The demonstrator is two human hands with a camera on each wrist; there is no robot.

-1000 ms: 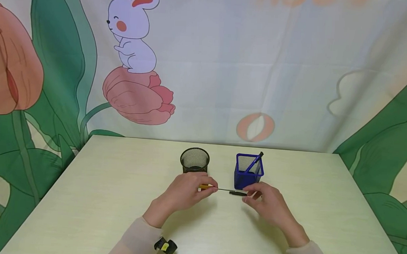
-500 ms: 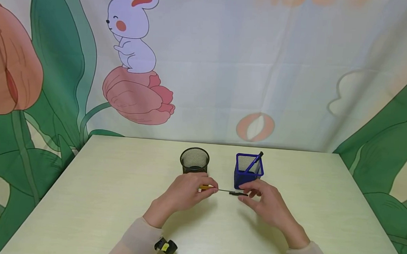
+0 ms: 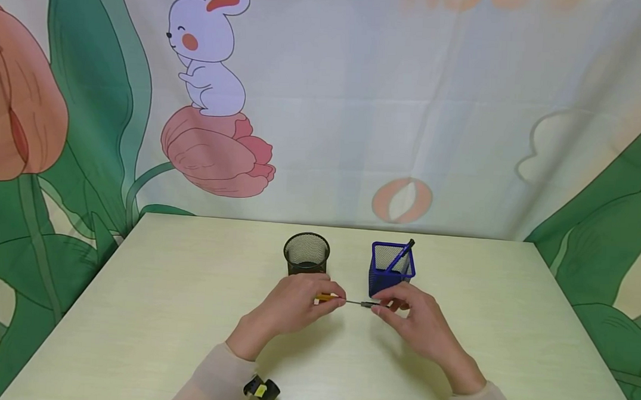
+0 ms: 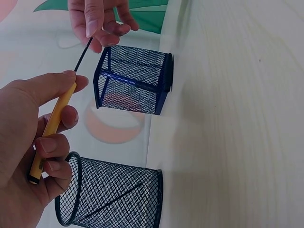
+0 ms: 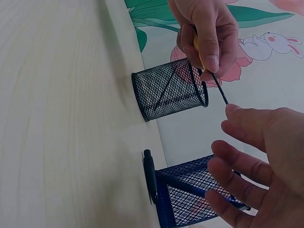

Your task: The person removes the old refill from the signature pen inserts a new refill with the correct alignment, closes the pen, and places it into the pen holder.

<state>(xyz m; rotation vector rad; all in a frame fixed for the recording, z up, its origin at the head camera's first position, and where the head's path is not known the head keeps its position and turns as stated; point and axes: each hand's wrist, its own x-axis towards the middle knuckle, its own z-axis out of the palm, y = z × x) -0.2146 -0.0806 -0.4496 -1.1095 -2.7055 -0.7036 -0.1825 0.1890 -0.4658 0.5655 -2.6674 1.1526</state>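
Note:
My left hand [image 3: 294, 300] grips a slim yellow pen-like barrel [image 4: 53, 122] with a black end. A thin dark rod [image 4: 81, 58] sticks out of the barrel towards the right. At its tip, the thumb and index finger of my right hand [image 3: 414, 311] pinch the rod, and in the right wrist view the other fingers [image 5: 240, 180] spread away from it. A black pen [image 5: 149, 175] lies on the table in front of the blue square mesh holder [image 3: 383, 283], partly overlapped by my right fingers in the head view.
A round black mesh cup [image 3: 306, 250] stands behind my left hand. A blue pen with a black end [image 3: 401, 254] leans inside the blue holder. The pale table [image 3: 187, 289] meets a printed curtain [image 3: 345, 135] at its back edge.
My right hand has moved left to the tip of the rod. The left hand, with the yellow barrel, has shifted slightly right and nearer.

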